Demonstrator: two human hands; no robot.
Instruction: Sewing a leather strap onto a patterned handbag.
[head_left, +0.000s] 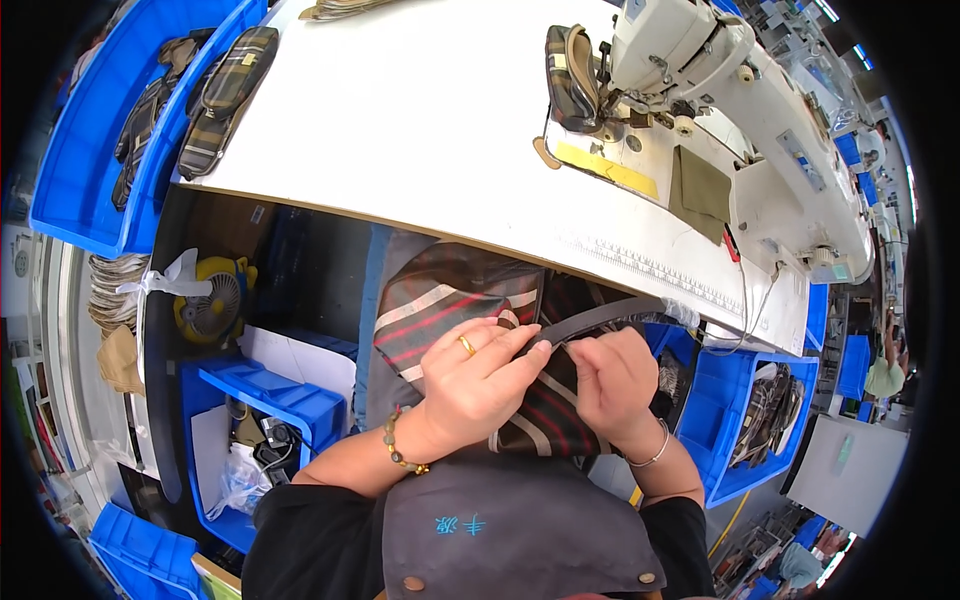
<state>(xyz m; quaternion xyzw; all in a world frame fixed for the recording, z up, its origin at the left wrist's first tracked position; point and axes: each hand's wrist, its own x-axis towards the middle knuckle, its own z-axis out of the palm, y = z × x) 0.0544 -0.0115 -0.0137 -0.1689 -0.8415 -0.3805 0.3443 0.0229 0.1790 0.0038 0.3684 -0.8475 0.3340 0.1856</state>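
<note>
One dark strap (602,315) arcs over striped fabric (425,318) beside the table's edge. I see the left hand (472,382) pinching it; the right hand (616,382) curls close, grip unclear. A loosened pinch could let it twist.

Head-worn fisheye, facing down, close, rim unclear

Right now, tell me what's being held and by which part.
The left hand pinches the dark strap by its lower-left part; whether the right hand grips anything can't be told.
</note>
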